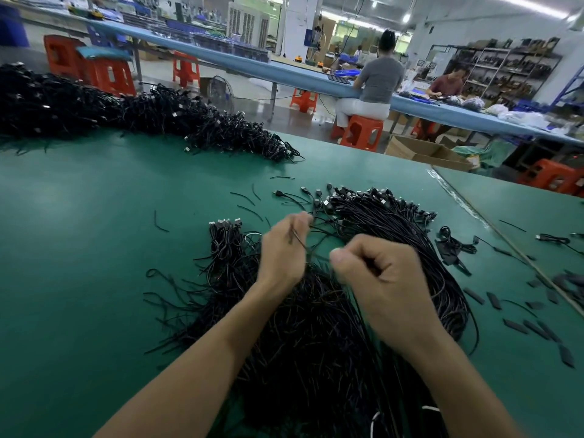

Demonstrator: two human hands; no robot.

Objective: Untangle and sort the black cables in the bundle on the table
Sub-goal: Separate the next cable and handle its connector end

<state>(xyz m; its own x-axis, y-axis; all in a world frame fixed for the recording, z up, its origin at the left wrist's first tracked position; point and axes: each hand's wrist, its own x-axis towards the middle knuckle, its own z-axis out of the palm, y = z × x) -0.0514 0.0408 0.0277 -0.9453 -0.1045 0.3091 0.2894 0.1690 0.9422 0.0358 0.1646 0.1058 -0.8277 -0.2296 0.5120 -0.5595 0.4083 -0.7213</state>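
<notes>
A big tangled bundle of thin black cables (316,336) lies on the green table (94,248) in front of me, fanning out to plug ends at the far right (379,200). A smaller group of cables with plugs lined up (225,238) lies to the left of it. My left hand (284,251) hovers over the bundle and pinches a thin black cable (300,241) that runs down across its palm side. My right hand (379,273) is curled into a fist just to the right, thumb against forefinger, pinching cable strands from the bundle; blur hides the exact grip.
A long heap of black cables (142,115) stretches along the table's far left. Loose cable offcuts (249,210) and short black sleeves (521,324) lie scattered around. Beyond the table edge stand orange stools (363,131), cardboard boxes (423,153) and a blue bench with two people seated.
</notes>
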